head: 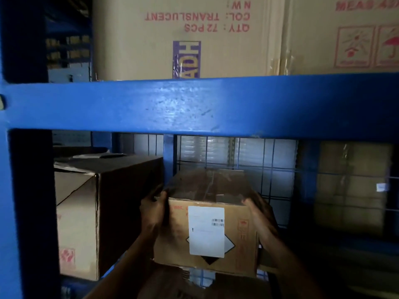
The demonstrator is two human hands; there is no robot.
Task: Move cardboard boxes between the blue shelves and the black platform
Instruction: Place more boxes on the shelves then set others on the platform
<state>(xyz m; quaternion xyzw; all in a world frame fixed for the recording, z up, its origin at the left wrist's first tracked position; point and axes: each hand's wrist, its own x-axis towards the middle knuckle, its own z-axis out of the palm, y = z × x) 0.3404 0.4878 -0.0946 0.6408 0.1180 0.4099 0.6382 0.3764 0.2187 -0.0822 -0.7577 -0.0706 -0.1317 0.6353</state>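
Box (207, 225) in lower bay under blue beam (194, 106), gripped both sides: left hand (154, 209) and right hand (258, 214) curled over top corners. Risk: top catches beam, or scrapes neighbour box (92, 212). Dim light, grip could slip.

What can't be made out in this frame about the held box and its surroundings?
Head view:
- Print on the white label of the small box: too small, blurred.
- Whether that box is set down or lifted: its underside is in shadow.
- Right hand fingertips: behind the box.
- Upside-down carton: cut by the top edge.
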